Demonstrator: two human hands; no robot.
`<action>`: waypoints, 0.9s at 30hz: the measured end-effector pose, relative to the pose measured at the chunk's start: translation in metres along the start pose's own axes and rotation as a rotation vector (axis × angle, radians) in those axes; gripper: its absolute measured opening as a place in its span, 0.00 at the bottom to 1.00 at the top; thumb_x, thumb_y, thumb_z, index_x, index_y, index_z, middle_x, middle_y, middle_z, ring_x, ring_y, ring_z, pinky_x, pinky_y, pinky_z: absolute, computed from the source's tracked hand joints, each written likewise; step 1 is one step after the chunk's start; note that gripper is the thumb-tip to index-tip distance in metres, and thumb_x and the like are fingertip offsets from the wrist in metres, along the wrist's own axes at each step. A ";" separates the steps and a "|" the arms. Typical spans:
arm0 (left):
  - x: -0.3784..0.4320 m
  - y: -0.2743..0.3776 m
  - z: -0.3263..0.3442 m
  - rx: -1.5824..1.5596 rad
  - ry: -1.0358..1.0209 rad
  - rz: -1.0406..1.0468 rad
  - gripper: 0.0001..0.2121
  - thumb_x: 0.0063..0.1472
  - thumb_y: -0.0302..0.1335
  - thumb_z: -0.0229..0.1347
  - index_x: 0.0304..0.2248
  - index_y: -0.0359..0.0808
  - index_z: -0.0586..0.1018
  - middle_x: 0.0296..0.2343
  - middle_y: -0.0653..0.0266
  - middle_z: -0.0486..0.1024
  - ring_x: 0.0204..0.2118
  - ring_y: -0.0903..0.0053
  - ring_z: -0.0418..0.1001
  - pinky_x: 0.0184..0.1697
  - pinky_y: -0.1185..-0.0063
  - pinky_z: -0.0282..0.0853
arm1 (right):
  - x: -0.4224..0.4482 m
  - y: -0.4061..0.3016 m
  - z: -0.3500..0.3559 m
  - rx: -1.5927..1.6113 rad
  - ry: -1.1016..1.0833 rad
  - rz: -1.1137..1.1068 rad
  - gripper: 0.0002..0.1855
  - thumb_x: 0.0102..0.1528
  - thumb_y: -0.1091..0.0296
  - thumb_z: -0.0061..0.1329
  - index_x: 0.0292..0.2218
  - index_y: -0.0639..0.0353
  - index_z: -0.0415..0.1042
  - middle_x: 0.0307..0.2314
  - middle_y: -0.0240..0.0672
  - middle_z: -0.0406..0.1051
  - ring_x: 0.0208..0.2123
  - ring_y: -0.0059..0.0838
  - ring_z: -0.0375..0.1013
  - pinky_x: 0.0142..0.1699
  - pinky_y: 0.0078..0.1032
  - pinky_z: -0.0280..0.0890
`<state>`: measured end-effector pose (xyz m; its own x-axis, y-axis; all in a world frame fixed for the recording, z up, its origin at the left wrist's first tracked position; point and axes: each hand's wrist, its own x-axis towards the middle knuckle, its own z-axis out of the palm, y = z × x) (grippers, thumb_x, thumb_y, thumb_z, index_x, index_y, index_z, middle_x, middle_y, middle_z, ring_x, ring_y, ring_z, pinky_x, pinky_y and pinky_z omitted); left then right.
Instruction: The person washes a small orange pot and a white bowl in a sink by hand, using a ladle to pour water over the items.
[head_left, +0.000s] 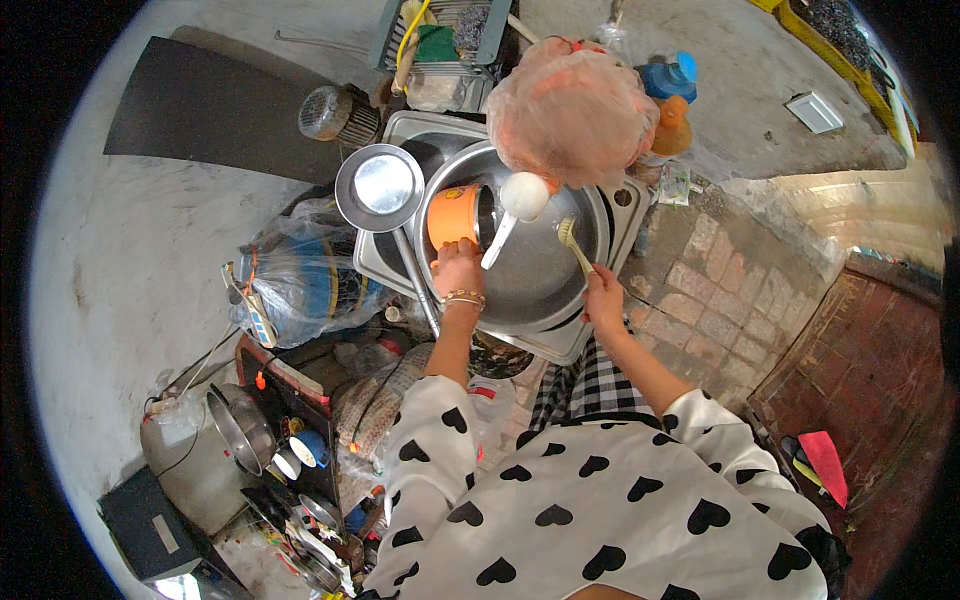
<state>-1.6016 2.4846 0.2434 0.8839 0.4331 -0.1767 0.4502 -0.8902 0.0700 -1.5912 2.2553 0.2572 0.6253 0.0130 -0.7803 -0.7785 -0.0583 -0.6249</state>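
An orange pot (452, 216) lies tilted in a wide stainless steel basin (540, 289), its dark mouth facing right. My left hand (457, 268) is closed on its near side. In my right hand (604, 298) is the handle of a small scrubbing brush (574, 244), bristles up over the basin's right part and apart from the pot. Between pot and brush is a white, round-headed ladle (523, 196), its handle slanting towards my left hand; what supports it is unclear. The basin sits in a metal sink (566, 346).
A long-handled steel pan (380, 187) rests across the sink's left side. A pink plastic bag (574, 112) bulges over the far rim. Blue bottle (667, 79) and orange bottle (670, 131) stand behind right. Plastic-wrapped blue container (300, 277), motor (337, 115) and dish rack (450, 52) surround it.
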 end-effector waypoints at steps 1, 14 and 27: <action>0.002 0.002 0.008 -0.008 0.016 0.002 0.06 0.46 0.29 0.54 0.26 0.40 0.71 0.27 0.66 0.72 0.36 0.71 0.69 0.34 0.72 0.66 | 0.005 0.007 0.009 0.048 0.036 -0.010 0.20 0.57 0.62 0.34 0.49 0.59 0.58 0.19 0.30 0.61 0.13 0.18 0.57 0.16 0.19 0.56; -0.039 0.005 0.041 -0.912 -0.133 -0.108 0.11 0.52 0.32 0.57 0.29 0.32 0.71 0.20 0.66 0.71 0.22 0.81 0.66 0.26 0.82 0.62 | 0.003 -0.082 -0.005 -0.831 -0.299 -0.765 0.17 0.45 0.64 0.46 0.38 0.58 0.71 0.23 0.48 0.71 0.25 0.43 0.71 0.32 0.32 0.66; -0.045 -0.004 -0.061 -0.754 -0.376 -0.041 0.11 0.50 0.29 0.57 0.31 0.32 0.73 0.21 0.67 0.72 0.24 0.83 0.67 0.30 0.83 0.63 | 0.027 -0.103 0.005 -1.268 -0.713 -1.176 0.13 0.39 0.71 0.47 0.32 0.59 0.71 0.27 0.45 0.69 0.28 0.42 0.71 0.34 0.33 0.66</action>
<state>-1.6359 2.4773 0.3107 0.8239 0.2681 -0.4993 0.5633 -0.4840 0.6697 -1.4943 2.2664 0.3006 0.3452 0.9340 -0.0920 0.6862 -0.3181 -0.6542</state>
